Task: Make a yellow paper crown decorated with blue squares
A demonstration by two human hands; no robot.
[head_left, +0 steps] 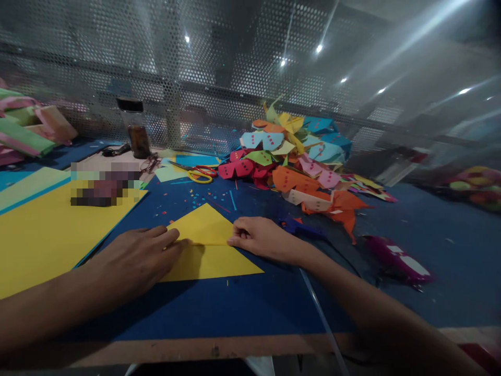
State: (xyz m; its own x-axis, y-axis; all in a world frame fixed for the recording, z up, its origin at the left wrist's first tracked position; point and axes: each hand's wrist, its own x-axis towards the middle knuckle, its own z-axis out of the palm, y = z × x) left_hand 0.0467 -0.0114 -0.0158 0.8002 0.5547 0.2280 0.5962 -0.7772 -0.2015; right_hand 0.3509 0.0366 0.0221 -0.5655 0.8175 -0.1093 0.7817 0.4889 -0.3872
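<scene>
A sheet of yellow paper (211, 263) lies on the blue tabletop as a triangle, its peak pointing away from me and a crease running across its middle. My left hand (146, 256) is at the left end of the crease, fingers closed on the paper's edge and covering its left corner. At the right end, my right hand (262, 237) is curled, with thumb and fingertips pinching the sheet by the crease. Just beyond the triangle are small paper scraps (195, 196). A blue glue gun (303, 228) lies partly behind my right wrist.
Large yellow sheets (50, 230) fill the left side. Scissors (201, 176) with red and yellow handles lie before a pile of folded coloured paper shapes (289, 156). A dark-lidded bottle (136, 133) stands by the mesh screen (219, 57). A purple pouch-like item (397, 258) sits right.
</scene>
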